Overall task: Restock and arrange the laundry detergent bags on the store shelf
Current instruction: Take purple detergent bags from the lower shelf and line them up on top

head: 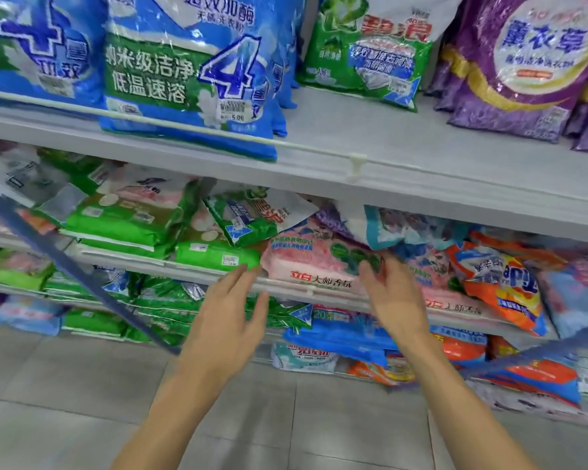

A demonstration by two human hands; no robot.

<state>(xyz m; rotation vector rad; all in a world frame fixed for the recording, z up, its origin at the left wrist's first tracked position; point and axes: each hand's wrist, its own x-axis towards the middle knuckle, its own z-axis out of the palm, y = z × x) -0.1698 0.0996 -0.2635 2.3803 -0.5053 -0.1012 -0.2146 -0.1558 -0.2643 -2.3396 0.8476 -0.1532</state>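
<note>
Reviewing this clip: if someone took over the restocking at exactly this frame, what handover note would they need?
Left hand: open, fingers straight, just short of the pink bag; holds nothing.
Right hand: open, fingertips at the pink bag's right edge, no grip yet.
Upper shelf: blue bags, green bag and purple bags stand upright and look arranged.
Middle shelf: stacked green bags, a tilted small green bag, the pink bag, and an orange bag leaning at the right.
Left to do: probably take the pink bag and straighten this jumbled row.
</note>
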